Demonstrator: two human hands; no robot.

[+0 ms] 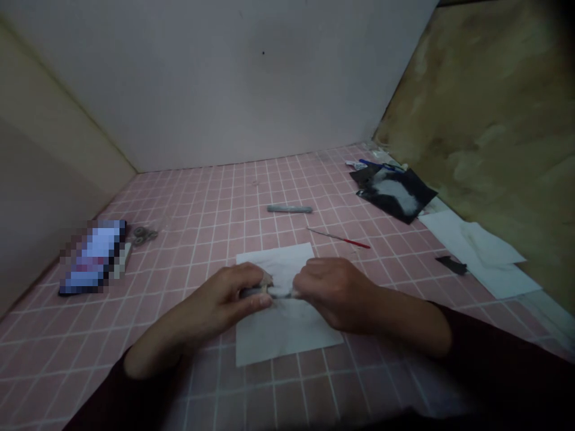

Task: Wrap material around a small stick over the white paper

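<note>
My left hand (229, 296) and my right hand (332, 293) meet over a white paper sheet (287, 329), their fingers pinching a small grey and tan object (265, 290) from both sides. The fingers hide most of it, so I cannot tell what it is. Both hands hover just above the sheet. A grey rod (290, 209) and a thin red-handled tool (339, 238) lie beyond the paper on the pink tiled surface (202, 203).
A black sheet dusted with white powder (393, 193) lies at the far right, near blue pens (375, 164). White papers (480, 254) carry a dark strip (451, 264). On the left are a pixelated flat object (92, 257) and small metal pieces (144, 235). Walls bound the back and sides.
</note>
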